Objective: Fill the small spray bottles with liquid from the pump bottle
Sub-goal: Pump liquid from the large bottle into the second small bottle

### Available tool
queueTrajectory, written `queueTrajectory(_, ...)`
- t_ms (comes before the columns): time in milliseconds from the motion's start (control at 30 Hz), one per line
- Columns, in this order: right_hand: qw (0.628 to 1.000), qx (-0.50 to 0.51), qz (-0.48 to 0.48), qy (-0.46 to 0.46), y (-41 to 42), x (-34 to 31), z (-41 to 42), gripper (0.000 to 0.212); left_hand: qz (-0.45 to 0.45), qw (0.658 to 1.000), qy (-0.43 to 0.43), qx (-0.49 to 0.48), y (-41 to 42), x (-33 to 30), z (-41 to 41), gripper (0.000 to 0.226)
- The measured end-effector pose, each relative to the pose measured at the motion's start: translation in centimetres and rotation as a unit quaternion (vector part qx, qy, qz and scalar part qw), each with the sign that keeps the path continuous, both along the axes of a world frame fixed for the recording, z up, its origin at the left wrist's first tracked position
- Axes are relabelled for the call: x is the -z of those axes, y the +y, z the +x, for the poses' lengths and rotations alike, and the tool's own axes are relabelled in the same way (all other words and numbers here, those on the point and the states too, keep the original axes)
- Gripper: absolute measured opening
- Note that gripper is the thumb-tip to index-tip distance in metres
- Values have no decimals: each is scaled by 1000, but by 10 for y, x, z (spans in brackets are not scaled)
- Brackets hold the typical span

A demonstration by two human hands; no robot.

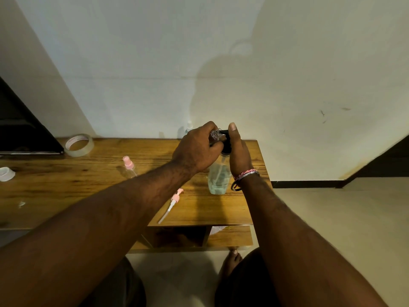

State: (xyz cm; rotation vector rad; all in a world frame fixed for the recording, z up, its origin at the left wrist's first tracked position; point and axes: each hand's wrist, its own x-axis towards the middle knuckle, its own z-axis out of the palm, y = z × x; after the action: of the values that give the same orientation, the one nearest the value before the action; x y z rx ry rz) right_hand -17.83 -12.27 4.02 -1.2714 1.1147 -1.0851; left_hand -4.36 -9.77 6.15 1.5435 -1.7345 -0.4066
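Observation:
The clear pump bottle [218, 178] stands on the right part of the wooden table [66, 187], with a little pale liquid at its bottom. My right hand [240, 154] grips its black pump head [226, 144], thumb pointing up. My left hand [197, 149] holds a small clear bottle [216, 134] tilted, its threaded neck against the pump head; most of that bottle is hidden in my fist. A small spray bottle with a pink cap [128, 166] stands left of my forearm. A loose pink spray head with its tube [170, 204] lies near the front edge.
Another small clear bottle [187, 129] stands by the wall behind my left hand. A roll of clear tape [79, 145] lies at the back left beside a dark object [20, 129]. A white cap [6, 173] sits at the far left. The table's right edge is just beyond the pump bottle.

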Motion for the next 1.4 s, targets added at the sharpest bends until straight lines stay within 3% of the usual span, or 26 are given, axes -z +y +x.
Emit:
queueTrajectory(133,1000,-4,3,9,2,-3,2,76,-4,1000,7,-2,0,1,1,18)
queueTrajectory(367,999,50,-17,5,3,-1,3,48,4,1000,3,7,2,2,-2,21)
queueTrajectory(600,997,64,-37,8,2,1,3,48,11,1000,-6,9,3,4,-1,19)
queueTrajectory(667,998,56,-27,-9,3,3,5,53,8,1000,-2,10,4,2,0,19)
queueTrajectory(800,998,61,-22,-15,3,3,9,86,3,1000,-3,8,2,-1,2,18)
queueTrajectory(1067,997,65,-33,-2,4,2,8,84,3,1000,11,11,4,0,0,17)
queueTrajectory(1267,996,81,-37,6,4,0,6,52,15,1000,1,8,4,2,-2,20)
queueTrajectory(1400,995,85,-54,13,5,-1,8,45,21,1000,-5,10,4,4,0,19)
